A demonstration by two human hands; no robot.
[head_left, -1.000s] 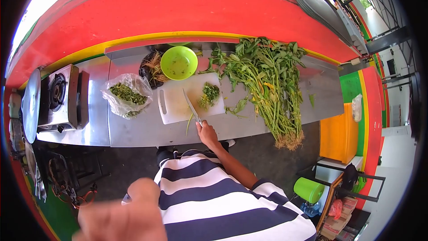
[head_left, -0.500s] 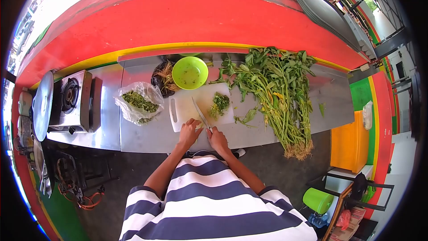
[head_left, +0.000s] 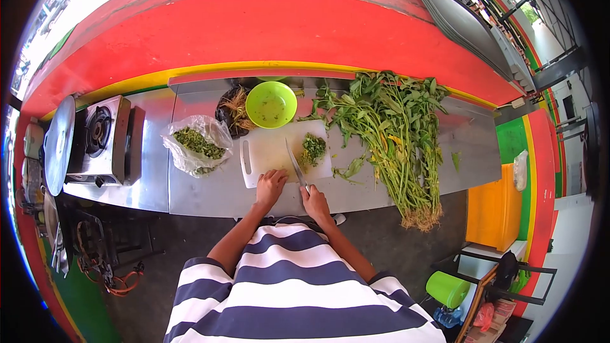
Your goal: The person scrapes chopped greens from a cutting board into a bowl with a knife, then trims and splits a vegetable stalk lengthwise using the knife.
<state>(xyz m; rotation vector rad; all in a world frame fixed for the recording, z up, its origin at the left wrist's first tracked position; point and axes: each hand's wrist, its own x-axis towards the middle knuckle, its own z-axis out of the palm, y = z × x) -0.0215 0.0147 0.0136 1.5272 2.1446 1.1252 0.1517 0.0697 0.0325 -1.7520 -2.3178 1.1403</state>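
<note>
Through my head view, the right hand [head_left: 316,203] is closed around the handle of the knife [head_left: 295,162], its blade pointing far and slightly left over the cutting board [head_left: 270,146]. The left hand [head_left: 272,184] rests at the board's near edge, just left of the blade, fingers bunched and pointing down; I cannot tell whether they pinch anything.

That closeness worries me most: if the blade swung left, or a fingertip slid right, I think a finger could be cut. I can't see whether the edge touches the board.

The chopped greens [head_left: 313,148] sit on the board's right part, close to its right edge, so a wide sweep of the knife could push some onto the table [head_left: 467,165]. The green bowl [head_left: 271,105] stands at the board's far edge; a long forward stroke might knock it. Pressing hard on the near edge could make the board slip on the smooth metal, I'd judge, and spoil the aim.
</note>
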